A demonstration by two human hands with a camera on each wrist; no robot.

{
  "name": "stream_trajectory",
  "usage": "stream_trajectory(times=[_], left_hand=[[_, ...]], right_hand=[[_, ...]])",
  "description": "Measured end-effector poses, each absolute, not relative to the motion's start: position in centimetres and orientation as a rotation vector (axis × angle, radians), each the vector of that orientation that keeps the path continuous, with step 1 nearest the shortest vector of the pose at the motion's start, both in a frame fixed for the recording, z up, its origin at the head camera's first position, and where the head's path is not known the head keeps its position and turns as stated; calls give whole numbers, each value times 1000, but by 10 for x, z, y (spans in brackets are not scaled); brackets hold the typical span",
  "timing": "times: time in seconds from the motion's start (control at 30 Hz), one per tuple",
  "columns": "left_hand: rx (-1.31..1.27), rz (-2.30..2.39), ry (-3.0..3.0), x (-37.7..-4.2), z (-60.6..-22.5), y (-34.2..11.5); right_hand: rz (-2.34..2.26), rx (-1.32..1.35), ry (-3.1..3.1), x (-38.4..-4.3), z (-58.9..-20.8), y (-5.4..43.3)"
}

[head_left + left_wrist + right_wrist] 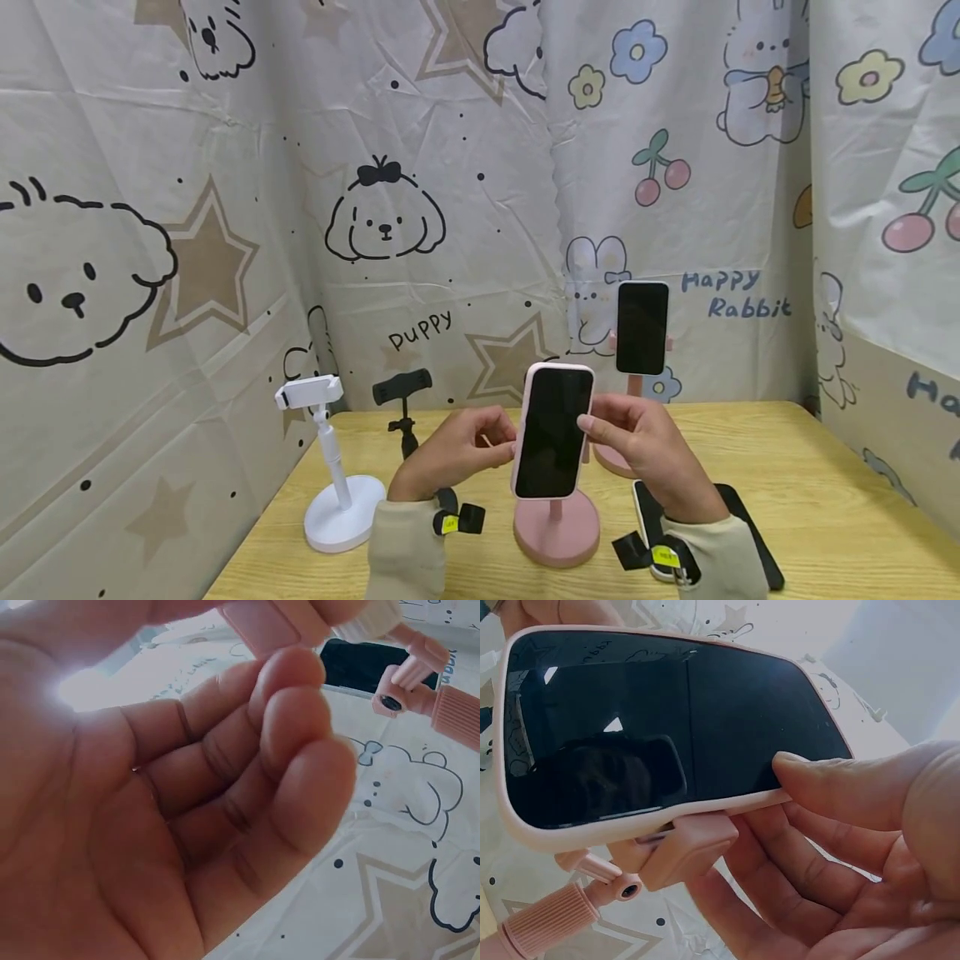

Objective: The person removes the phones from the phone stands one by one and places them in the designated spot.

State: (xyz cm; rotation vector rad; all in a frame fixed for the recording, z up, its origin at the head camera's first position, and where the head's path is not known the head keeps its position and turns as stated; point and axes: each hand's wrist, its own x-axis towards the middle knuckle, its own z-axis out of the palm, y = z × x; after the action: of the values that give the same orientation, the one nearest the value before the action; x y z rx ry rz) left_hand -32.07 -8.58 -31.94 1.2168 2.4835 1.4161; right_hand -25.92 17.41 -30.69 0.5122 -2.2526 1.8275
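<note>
2 hands point(457, 450) point(637, 442) grip the phone point(553, 429), fingers curled, clamped in its pink stand point(557, 533).

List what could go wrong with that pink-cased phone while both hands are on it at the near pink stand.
1. The right hand pinches the pink-cased phone only at its edge, thumb on the screen rim; it could slip out of the clamp.
2. The phone sits high on the near pink stand, so a sideways push from the left hand might tip it.
3. A tipped stand could strike the phones lying on the table beside it.
</note>
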Motion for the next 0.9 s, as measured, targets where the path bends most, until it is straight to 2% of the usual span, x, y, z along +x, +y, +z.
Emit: stream_trajectory(times=[0.27, 0.9], left_hand=[[1208, 1454, 2443, -296, -297, -84], [1166, 1441, 2419, -295, -294, -85]], right_hand=[[1782, 513, -2258, -258, -307, 168], [1821, 495, -2215, -251, -301, 172]])
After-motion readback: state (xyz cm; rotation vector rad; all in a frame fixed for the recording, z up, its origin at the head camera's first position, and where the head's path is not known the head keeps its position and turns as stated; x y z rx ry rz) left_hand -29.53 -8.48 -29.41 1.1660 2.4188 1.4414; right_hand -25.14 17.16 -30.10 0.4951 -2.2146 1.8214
